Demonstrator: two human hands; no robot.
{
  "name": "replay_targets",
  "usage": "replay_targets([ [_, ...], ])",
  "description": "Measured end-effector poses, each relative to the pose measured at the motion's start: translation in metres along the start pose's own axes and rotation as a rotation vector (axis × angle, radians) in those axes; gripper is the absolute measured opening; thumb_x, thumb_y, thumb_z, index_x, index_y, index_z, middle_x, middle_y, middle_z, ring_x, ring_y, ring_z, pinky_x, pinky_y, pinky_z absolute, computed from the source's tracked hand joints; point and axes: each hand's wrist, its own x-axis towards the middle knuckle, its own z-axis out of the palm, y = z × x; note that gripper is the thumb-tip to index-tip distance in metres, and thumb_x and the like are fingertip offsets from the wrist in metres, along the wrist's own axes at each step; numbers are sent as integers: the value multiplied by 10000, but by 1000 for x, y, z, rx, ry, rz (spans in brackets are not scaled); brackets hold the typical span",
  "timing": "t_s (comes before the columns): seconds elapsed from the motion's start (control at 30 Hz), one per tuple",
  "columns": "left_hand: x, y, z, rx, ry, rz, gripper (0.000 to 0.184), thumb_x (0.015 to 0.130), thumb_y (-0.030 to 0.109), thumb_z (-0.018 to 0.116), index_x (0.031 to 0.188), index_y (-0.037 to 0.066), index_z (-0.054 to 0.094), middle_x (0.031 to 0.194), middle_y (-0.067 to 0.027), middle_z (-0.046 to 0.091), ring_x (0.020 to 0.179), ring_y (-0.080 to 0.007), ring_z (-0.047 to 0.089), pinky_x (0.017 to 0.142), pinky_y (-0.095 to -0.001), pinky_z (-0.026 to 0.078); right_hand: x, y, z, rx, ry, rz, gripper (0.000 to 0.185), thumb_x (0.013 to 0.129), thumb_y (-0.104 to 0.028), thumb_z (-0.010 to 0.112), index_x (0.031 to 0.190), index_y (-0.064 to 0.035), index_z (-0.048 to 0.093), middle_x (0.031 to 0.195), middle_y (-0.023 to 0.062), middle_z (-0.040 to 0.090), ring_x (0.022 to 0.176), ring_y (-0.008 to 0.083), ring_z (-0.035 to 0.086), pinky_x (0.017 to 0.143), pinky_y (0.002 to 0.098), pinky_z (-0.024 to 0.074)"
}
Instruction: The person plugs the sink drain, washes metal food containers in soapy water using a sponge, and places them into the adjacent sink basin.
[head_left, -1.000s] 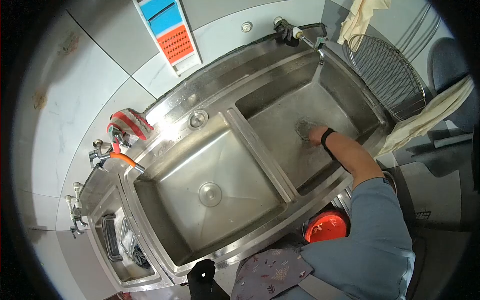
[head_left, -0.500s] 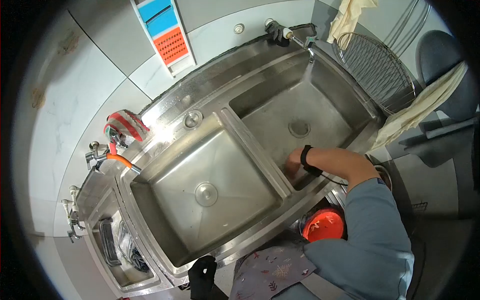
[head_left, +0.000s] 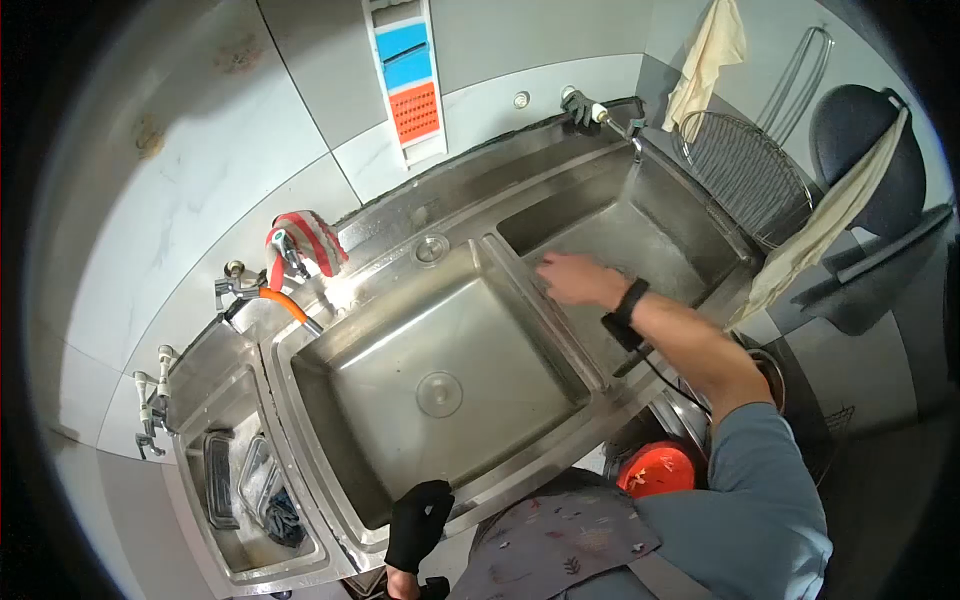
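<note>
The right sink [head_left: 655, 240] lies far right under running water [head_left: 628, 185]; the right hand [head_left: 578, 279], grip loosely open, is near the divider [head_left: 568, 345], which any leftward move must clear; at the middle sink's [head_left: 420, 440] near edge, the gloved left hand's [head_left: 418, 522] grip is unclear

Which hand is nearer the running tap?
Right. The right hand is over the basin the running tap feeds, near the divider; the gloved left hand is farther off, at the front edge of the neighbouring basin.
</note>
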Motion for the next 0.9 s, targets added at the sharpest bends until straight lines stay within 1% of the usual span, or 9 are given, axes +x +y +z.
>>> replay_targets([
  [0.23,-12,-7,-13,-10,113,33,194,891,157,721,1025,17,718,1034,-169,726,945,-323,717,792,-380,566,85,-85,-2,-212,-54,-202,401,862,-189,638,1180,45,572,1298,243,531,1197,405,549,1016,488,466],
  [0.27,-15,-3,-13,17,154,10,201,884,147,725,1036,16,712,1019,-177,724,922,-333,717,793,-382,564,107,-74,21,-147,177,-211,432,846,-206,651,1180,57,574,1317,259,536,1217,424,532,1017,498,469],
  [0.4,-27,-5,-1,5,301,-1,203,879,120,719,1051,14,702,1004,-175,728,903,-340,716,785,-377,561,152,-80,-11,-66,10,-239,434,850,-206,644,1184,65,583,1277,253,570,1213,412,532,1016,481,469],
  [0.5,-33,8,10,37,416,-126,158,878,78,708,1024,17,716,978,-170,735,911,-334,719,781,-382,555,150,-58,-10,-33,117,-351,364,885,-178,601,1162,57,594,1248,220,590,1161,389,561,991,467,479],
  [0.57,-35,4,28,61,500,-155,132,887,44,699,1008,-8,708,960,-154,741,880,-268,726,769,-346,549,124,-31,-16,139,362,-316,312,901,-134,562,1158,41,596,1229,213,598,1128,395,574,967,467,487],
  [0.63,-32,13,44,-34,521,-339,110,900,11,681,1003,-20,705,943,-137,739,872,-219,714,784,-322,543,108,22,-6,101,406,-218,294,919,-107,518,1161,27,620,1197,214,614,1094,402,594,945,467,493],
  [0.7,-20,31,57,-52,527,-373,105,900,-2,680,1000,-23,704,938,-130,738,865,-201,707,788,-312,541,98,79,6,158,325,69,241,893,-58,502,1034,75,645,1137,241,625,1065,422,604,905,493,505],
  [0.83,-5,49,87,-44,532,-369,113,883,-35,690,995,-28,706,937,-109,741,850,-160,687,797,-290,536,111,201,101,-83,-292,121,385,859,-124,553,1182,67,641,1231,278,626,1115,434,605,911,475,525],
  [0.9,5,67,95,-47,493,-358,125,866,-41,703,991,-31,712,945,-109,745,862,-164,692,805,-293,538,102,210,142,25,-181,163,444,867,-163,553,1253,51,603,1287,268,603,1164,426,586,950,473,508],
])
